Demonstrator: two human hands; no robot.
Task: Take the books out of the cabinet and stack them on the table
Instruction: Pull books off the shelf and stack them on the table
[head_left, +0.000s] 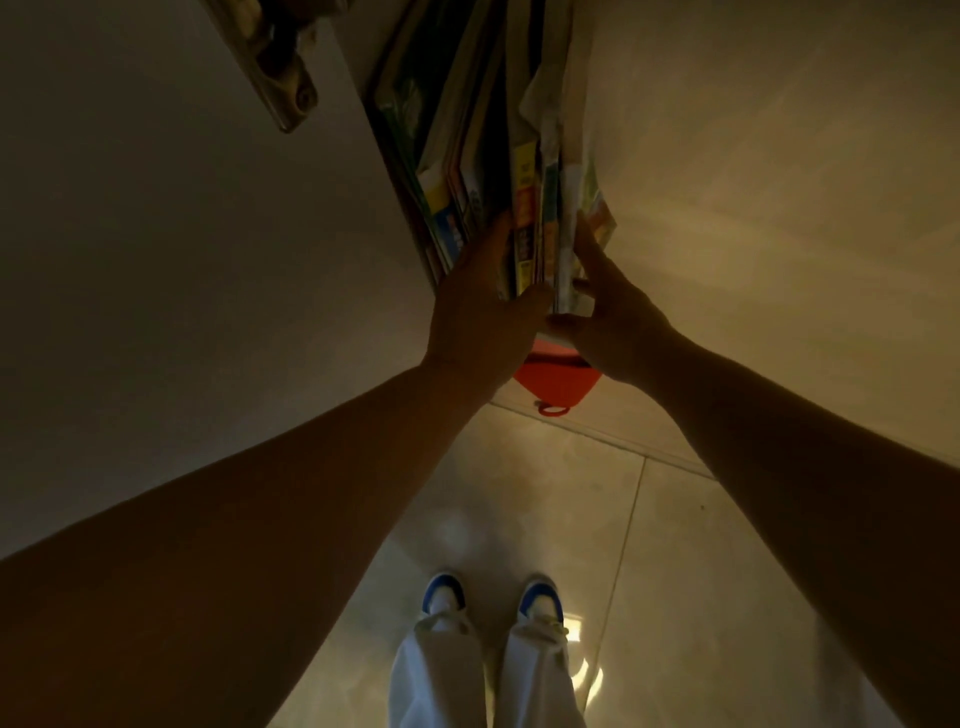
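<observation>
Books (524, 208) upright in the cabinet (727, 156), at its open front edge. Left hand (480, 306) and right hand (608, 306) both grasping a bunch of them. Red object (556, 379) just below.

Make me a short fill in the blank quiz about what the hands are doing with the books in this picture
1. Both hands, left hand and right hand, grip a bundle of ____ standing upright.
2. The plastic item below the hands is ____ in colour.
3. The person's shoes are white and ____.

Missing words: books; red; blue
</observation>
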